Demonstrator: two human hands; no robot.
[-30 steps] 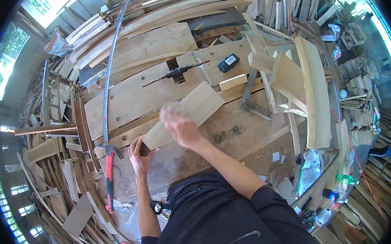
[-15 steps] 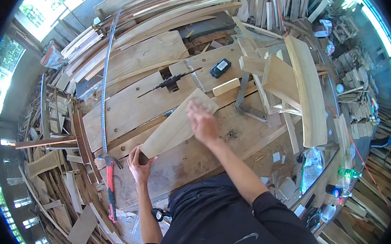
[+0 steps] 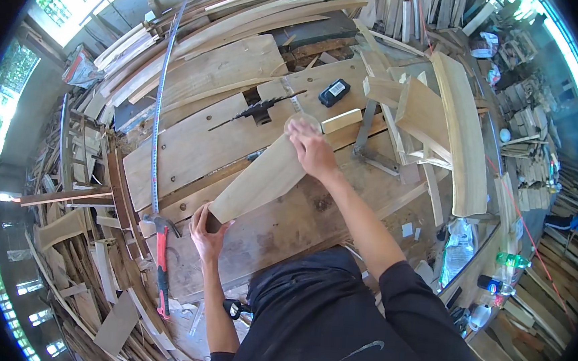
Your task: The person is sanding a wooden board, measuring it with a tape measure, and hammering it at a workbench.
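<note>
My left hand (image 3: 209,234) grips the near lower-left end of a pale tapered board (image 3: 255,178) lying at a slant on the wooden workbench (image 3: 171,139). My right hand (image 3: 310,148) is closed over a pale, blurred item, which I cannot make out, at the board's far upper-right end. A red-handled hammer (image 3: 161,271) lies left of my left hand, at the lower end of a long metal rule (image 3: 159,131). Beyond the board are a long drill bit (image 3: 247,114), a small black device (image 3: 334,92) and a small wood block (image 3: 341,122).
A metal square (image 3: 368,152) and an assembled wooden piece (image 3: 463,139) stand at the right. Plank stacks (image 3: 234,9) fill the back, and offcuts (image 3: 76,259) pile at the left. A plastic bag (image 3: 458,253) and bottles (image 3: 511,260) sit along the right edge.
My right hand has moved up and rightward along the board to its far end. My left hand stays gripping the near end.
</note>
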